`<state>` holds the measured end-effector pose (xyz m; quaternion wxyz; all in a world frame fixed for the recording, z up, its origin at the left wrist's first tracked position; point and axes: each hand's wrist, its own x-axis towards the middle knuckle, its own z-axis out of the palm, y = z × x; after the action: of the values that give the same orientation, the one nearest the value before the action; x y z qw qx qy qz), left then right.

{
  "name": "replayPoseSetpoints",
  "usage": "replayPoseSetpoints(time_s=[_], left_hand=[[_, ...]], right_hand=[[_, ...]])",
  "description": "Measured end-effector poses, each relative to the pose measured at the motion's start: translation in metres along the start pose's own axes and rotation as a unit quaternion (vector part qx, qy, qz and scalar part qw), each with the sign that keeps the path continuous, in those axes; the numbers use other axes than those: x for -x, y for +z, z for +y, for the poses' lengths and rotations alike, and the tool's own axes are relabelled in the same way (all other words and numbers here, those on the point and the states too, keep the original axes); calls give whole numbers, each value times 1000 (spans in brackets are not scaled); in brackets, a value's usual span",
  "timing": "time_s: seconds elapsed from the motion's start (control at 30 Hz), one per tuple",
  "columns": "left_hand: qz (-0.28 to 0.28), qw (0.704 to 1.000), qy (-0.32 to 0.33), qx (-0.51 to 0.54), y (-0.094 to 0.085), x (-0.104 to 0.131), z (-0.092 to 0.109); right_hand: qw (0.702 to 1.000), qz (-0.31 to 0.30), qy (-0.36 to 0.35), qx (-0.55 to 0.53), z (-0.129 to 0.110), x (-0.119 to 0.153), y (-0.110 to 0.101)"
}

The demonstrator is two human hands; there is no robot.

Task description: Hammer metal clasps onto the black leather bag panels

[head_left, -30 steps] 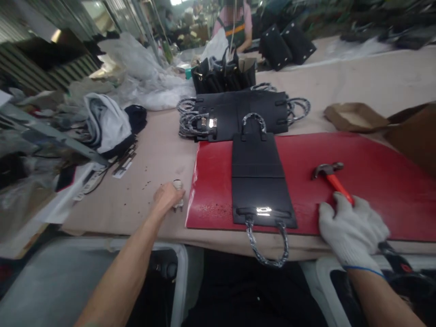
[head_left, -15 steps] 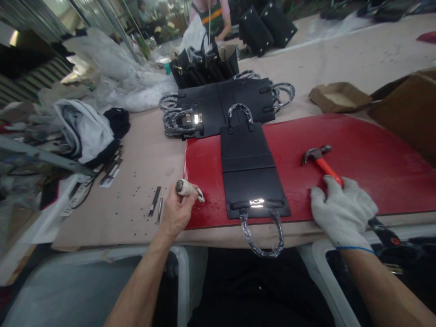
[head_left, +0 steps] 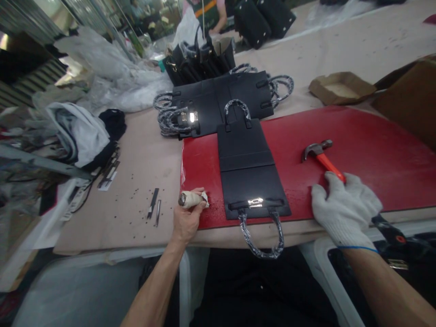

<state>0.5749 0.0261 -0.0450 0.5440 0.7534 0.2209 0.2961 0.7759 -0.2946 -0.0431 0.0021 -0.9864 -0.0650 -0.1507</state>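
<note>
My bare left hand (head_left: 186, 221) is closed around a tape-wrapped punch (head_left: 191, 199), its round metal end facing up and left. It is over the left edge of the red mat (head_left: 327, 181), left of a black bag panel (head_left: 250, 156). That panel lies flat, with a shiny metal clasp (head_left: 255, 202) and plastic-wrapped handles (head_left: 262, 252) at both ends. On the right, my gloved right hand (head_left: 344, 209) covers the orange handle of a claw hammer (head_left: 322, 154), whose head rests on the mat. The fingertips are partly hidden by the glove's back.
Behind lie stacked black bag panels (head_left: 221, 102) with wrapped handles, and black bags (head_left: 200, 63). A cardboard tray (head_left: 340, 88) stands at right. Two slim metal tools (head_left: 157, 213) and small black bits lie at left. Cloth (head_left: 81, 134) is piled further left. A person (head_left: 211, 18) is across the table.
My left hand has shifted right with the punch, which now lies more level. My right hand and the hammer stay nearly in place. The view has tilted slightly.
</note>
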Motion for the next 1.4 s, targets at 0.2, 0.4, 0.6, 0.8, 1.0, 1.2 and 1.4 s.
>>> replayPoseSetpoints(time_s=[0.2,0.4,0.6,0.8,1.0,1.2,1.4], left_hand=[[-44,993,40,104,35,26,11],[-58,989,37,129,52,31,5],[-65,989,34,127,50,30,2],[-77,987,28,138,50,31,2],[-70,989,20,129,49,30,4],[-77,988,34,131,49,29,4],[-69,990,35,117,51,29,2]], right_hand=[[1000,2,-8,-2,0,-1,-2],[1000,-3,-1,-4,0,-1,0],[1000,-4,0,-2,1,-1,2],[1000,-2,0,-10,0,-1,0],[1000,-10,5,-17,0,-2,0],[1000,-4,7,-22,1,-1,0],[1000,-3,4,-10,0,-1,-1]])
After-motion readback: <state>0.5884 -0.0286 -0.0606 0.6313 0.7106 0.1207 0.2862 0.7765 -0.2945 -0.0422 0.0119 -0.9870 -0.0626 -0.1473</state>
